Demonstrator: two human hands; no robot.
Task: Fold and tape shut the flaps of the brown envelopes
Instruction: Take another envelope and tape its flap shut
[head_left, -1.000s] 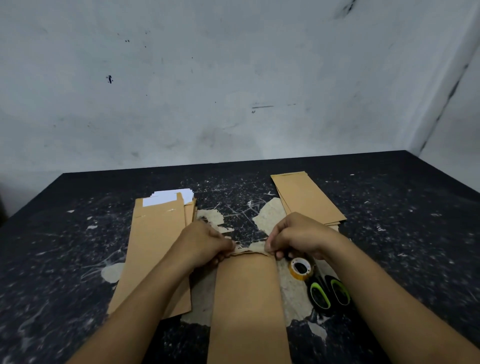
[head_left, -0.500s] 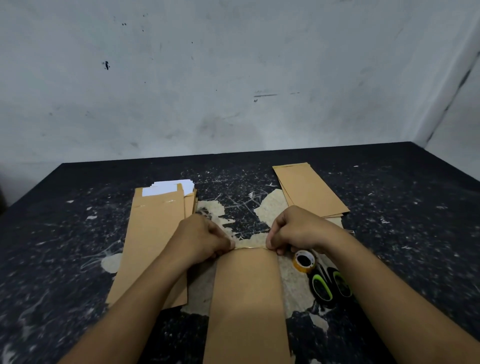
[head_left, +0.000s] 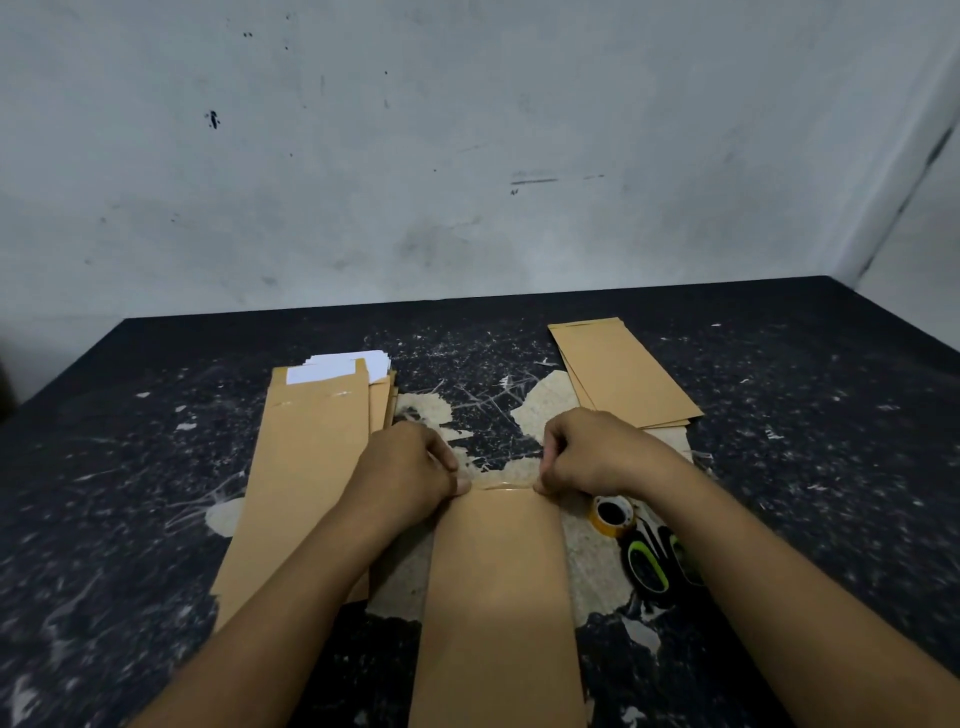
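Note:
A long brown envelope (head_left: 498, 587) lies lengthwise in front of me on the black table (head_left: 810, 415). A glossy strip of clear tape (head_left: 501, 487) runs across its far edge. My left hand (head_left: 410, 470) pinches the left end of that edge with curled fingers. My right hand (head_left: 592, 454) pinches the right end the same way. A small roll of tape (head_left: 613, 514) sits just right of the envelope, below my right wrist.
A stack of brown envelopes (head_left: 306, 467) with white paper sticking out lies at the left. Another envelope stack (head_left: 623, 374) lies at the back right. Green-handled scissors (head_left: 654, 564) rest beside the tape roll. A grey wall rises behind the scratched table.
The raised flap edge between my hands has been pressed flat, and the tape now lies smooth across it. Both hands stay at the envelope's far corners.

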